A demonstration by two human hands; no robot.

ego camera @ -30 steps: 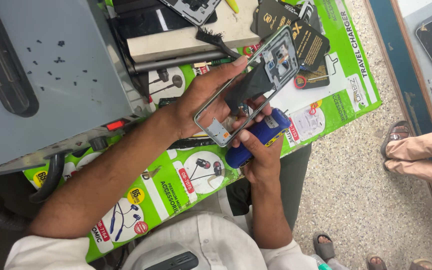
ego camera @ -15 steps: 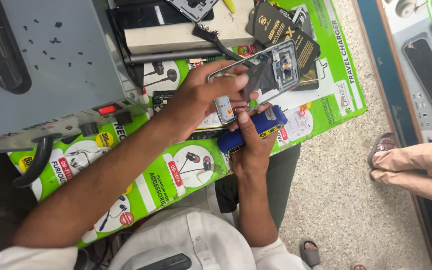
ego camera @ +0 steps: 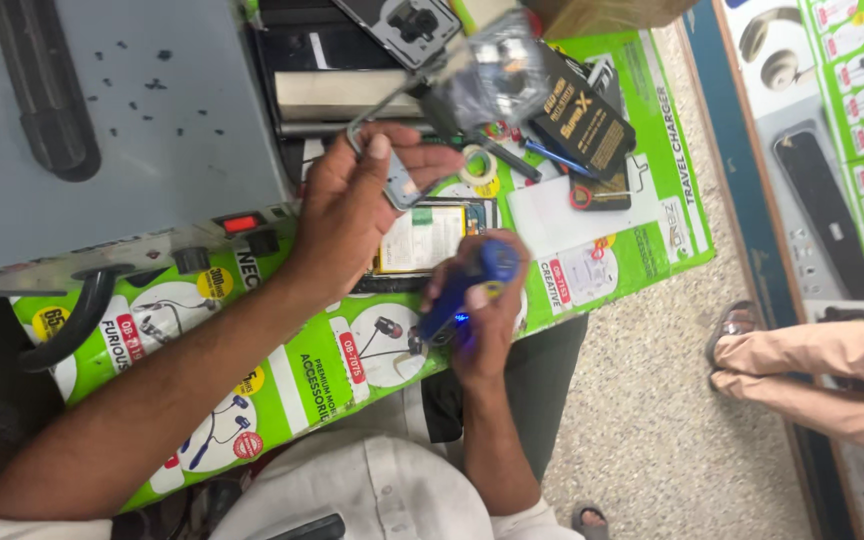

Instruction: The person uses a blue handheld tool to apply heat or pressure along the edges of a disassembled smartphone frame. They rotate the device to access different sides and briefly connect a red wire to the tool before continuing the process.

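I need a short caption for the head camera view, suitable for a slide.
Left hand lifts a phone's rear panel while right hand holds a blue tool beside the opened phone.

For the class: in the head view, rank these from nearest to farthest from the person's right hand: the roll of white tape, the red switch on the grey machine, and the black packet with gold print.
Measured from the right hand, which holds a blue tool:
1. Roll of white tape, just above on the green mat.
2. Black packet with gold print, up and to the right.
3. Red switch, far left on the grey machine.

Blue tool – glossy plastic; green mat – glossy printed card
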